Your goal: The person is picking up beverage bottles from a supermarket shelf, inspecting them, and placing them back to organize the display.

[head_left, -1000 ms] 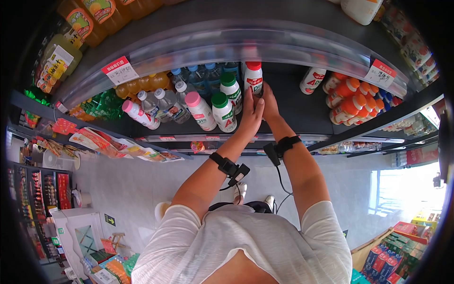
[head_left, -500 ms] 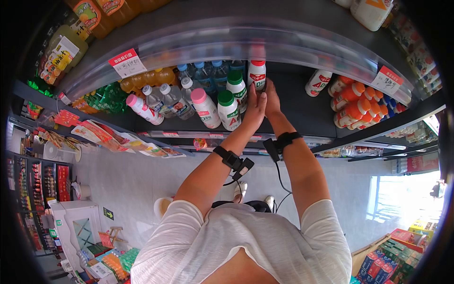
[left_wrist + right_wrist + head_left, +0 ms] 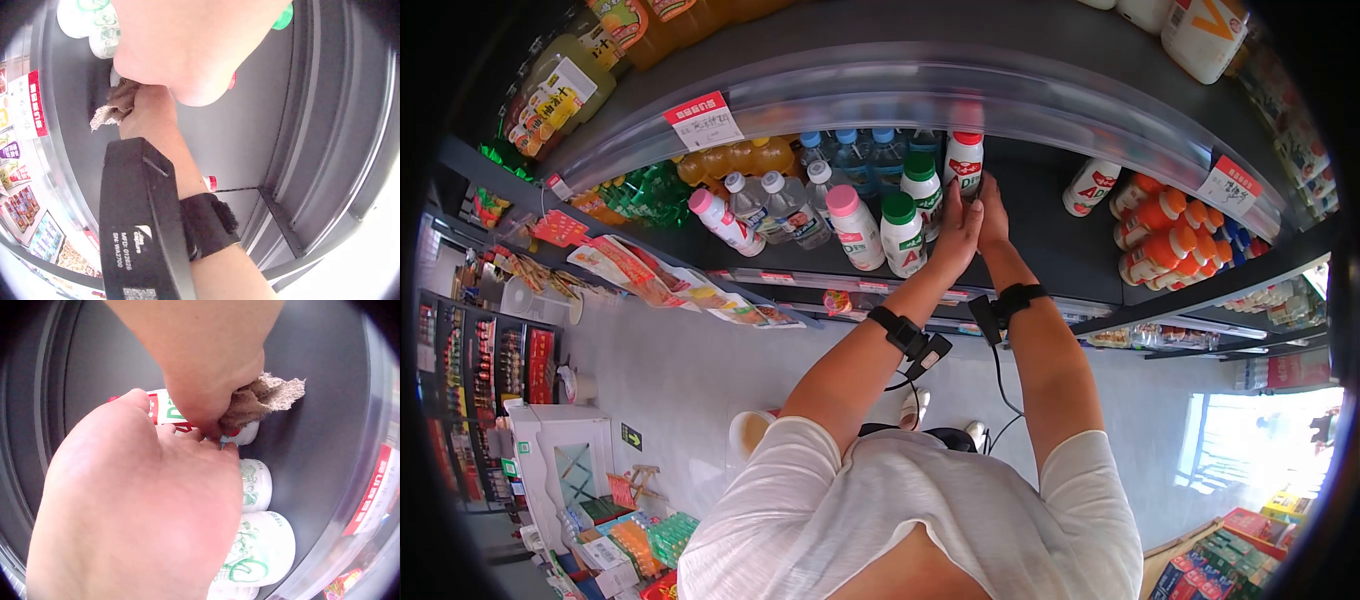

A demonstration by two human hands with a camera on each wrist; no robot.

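In the head view a white milk-drink bottle with a red cap stands on the shelf, both hands at its lower part. My left hand grips this bottle; the right wrist view shows its thumb and fingertips against the label. My right hand is close beside it and holds a crumpled brown cloth, whose loose edge sticks out past the fingers. Two green-capped bottles, one in front and one behind, stand just left of the left hand. The bottle's base is hidden behind the hands.
Pink-capped bottles and clear water bottles stand further left. To the right are another white bottle and a pack of orange-capped bottles. A clear shelf-edge strip runs above the hands; dark shelf floor lies right of them.
The head view has shifted, so shelf and hands sit further right in it. Both hands stay at the red-capped bottle, which keeps its place beside the green-capped ones.
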